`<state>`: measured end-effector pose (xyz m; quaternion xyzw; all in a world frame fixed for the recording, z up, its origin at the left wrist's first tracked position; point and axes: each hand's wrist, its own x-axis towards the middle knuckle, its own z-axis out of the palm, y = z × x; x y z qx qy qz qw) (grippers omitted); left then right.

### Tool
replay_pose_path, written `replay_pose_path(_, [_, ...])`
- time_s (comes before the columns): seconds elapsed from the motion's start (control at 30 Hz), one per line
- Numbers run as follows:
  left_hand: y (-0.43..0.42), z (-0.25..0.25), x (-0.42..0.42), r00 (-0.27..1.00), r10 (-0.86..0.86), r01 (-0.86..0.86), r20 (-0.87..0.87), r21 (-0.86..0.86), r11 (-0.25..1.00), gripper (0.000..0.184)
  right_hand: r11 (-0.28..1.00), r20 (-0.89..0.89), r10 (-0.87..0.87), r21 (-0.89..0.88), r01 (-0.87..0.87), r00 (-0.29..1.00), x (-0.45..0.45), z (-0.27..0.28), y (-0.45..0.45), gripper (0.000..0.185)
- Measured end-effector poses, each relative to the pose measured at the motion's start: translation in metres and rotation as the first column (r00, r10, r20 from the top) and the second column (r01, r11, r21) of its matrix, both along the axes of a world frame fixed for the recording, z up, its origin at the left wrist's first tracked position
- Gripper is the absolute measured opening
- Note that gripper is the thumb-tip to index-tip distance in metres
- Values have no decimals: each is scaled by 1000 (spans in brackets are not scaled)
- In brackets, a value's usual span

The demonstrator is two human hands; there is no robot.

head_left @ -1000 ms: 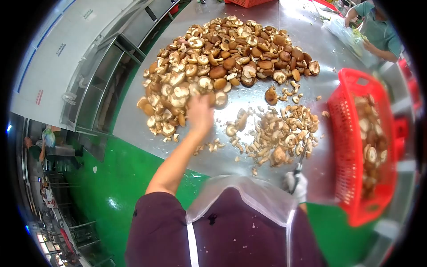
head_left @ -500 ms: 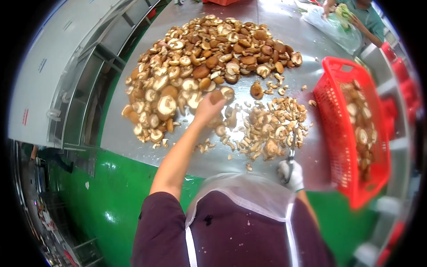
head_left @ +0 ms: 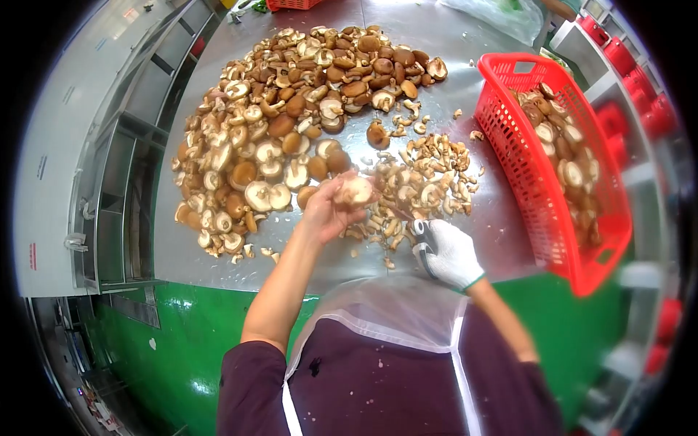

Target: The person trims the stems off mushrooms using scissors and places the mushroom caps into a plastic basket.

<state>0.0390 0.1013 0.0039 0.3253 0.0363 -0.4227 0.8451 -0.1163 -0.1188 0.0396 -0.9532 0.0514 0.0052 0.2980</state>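
Note:
My left hand, bare, has its fingers closed round a mushroom whose pale side shows, over the metal table. My right hand, in a white glove, is wrapped round the dark handles of scissors; their blades are hard to make out and point up and left towards the mushroom. Beyond my left hand spreads a large heap of whole brown mushrooms. Cut stems lie in a smaller pile just past both hands. One brown mushroom sits between the two piles.
A red perforated basket holding mushrooms stands at the table's right edge. Another red basket and a clear plastic bag are at the far side. Part of a person's arm shows there. Metal shelving stands left.
My left hand has come right and nearer with a mushroom in it. My gloved right hand has moved up and left with the scissors, towards it. The view has shifted right.

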Motion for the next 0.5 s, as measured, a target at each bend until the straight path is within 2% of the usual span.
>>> replay_pose_path(0.07, [-3,6,-9,992,-3,-13,129,119,993,35,997,0,7,-73,-7,1000,2,9,-1,27])
replay_pose_path(0.13, [-6,17,-16,986,-30,4,164,159,987,34,984,20,22,-180,-18,1000,4,15,-6,26])
replay_pose_path(0.2, [-10,21,-20,979,-66,30,195,182,983,34,955,130,119,-287,-77,984,7,18,-14,24])
replay_pose_path(0.27, [-11,18,-22,956,-108,31,272,274,961,35,937,174,200,-321,-137,964,9,19,-22,25])
replay_pose_path(0.37, [-12,18,-24,895,-178,4,410,390,921,39,914,128,251,-358,-191,959,11,24,-31,27])
replay_pose_path(0.5, [-20,37,-34,950,-185,74,250,395,916,40,912,80,275,-336,-234,958,13,29,-32,27])
